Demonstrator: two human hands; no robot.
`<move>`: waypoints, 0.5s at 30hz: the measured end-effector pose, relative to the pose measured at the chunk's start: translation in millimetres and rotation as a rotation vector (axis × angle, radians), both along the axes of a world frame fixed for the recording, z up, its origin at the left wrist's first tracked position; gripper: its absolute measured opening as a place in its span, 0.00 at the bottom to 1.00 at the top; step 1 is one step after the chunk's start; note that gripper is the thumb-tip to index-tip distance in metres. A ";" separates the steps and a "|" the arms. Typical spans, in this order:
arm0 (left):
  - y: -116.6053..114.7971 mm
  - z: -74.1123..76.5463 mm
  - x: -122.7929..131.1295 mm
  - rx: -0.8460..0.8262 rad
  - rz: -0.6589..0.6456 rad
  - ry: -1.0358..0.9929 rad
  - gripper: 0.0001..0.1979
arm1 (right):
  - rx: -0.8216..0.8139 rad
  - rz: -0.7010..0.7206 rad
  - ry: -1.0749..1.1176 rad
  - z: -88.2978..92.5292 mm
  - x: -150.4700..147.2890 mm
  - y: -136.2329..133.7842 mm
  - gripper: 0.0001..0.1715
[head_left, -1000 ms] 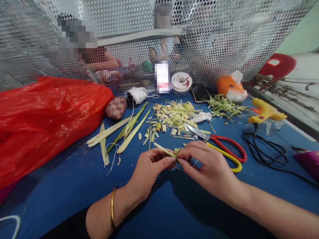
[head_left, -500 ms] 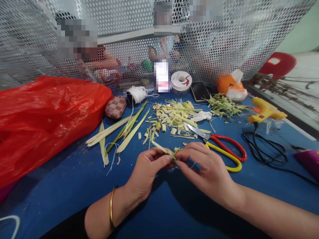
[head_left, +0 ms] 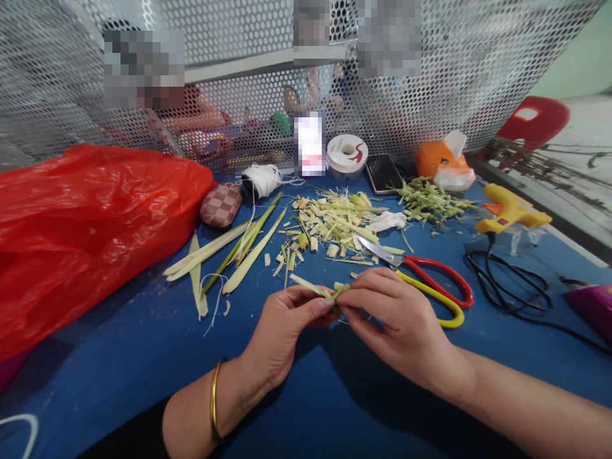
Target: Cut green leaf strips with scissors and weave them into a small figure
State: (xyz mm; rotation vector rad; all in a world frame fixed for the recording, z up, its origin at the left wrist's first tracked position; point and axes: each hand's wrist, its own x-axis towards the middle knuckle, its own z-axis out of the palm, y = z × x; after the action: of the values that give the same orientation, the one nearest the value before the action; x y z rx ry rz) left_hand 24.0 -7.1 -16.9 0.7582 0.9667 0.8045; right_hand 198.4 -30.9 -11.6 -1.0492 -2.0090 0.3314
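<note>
My left hand [head_left: 284, 328] pinches a pale green leaf strip [head_left: 306, 284] between thumb and fingers, and one end of it sticks out to the upper left. At the strip's right end, the fingertips of my right hand [head_left: 392, 319] are closed on a folded part of the same leaf. The fingers partly hide where the strip is folded. Just behind my right hand lie scissors [head_left: 433, 284] with one red and one yellow handle, blades slightly apart. Beyond both hands is a heap of leaf scraps [head_left: 335, 220]. Longer leaf strips [head_left: 255, 252] lie to the left.
A red plastic bag [head_left: 95, 236] fills the left side, beside a checkered pouch [head_left: 220, 205] and white string [head_left: 262, 181]. A ribbon spool [head_left: 335, 167] and phone [head_left: 384, 174] stand back. At right are a yellow glue gun [head_left: 514, 210] and its black cable [head_left: 507, 299].
My right fingertips have shifted slightly at the leaf's folded end. My left hand keeps its pinch nearly unmoved. The things on the table stay as they were.
</note>
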 end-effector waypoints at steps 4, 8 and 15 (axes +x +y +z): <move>-0.3 0.7 0.0 0.004 0.019 0.016 0.06 | -0.006 0.024 0.018 -1.7 -0.9 -0.3 0.11; -0.4 4.7 -0.2 -0.007 0.071 0.023 0.07 | -0.030 -0.029 0.065 2.3 2.2 0.2 0.08; -0.7 8.6 -1.6 -0.063 0.004 -0.005 0.07 | 0.191 0.070 -0.158 7.1 15.5 12.0 0.13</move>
State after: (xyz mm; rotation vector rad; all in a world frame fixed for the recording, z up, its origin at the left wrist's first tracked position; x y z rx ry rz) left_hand 22.4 -7.9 -8.3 0.6999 0.9848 0.7751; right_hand 214.0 -19.0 -4.4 -0.9110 -2.1731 0.0920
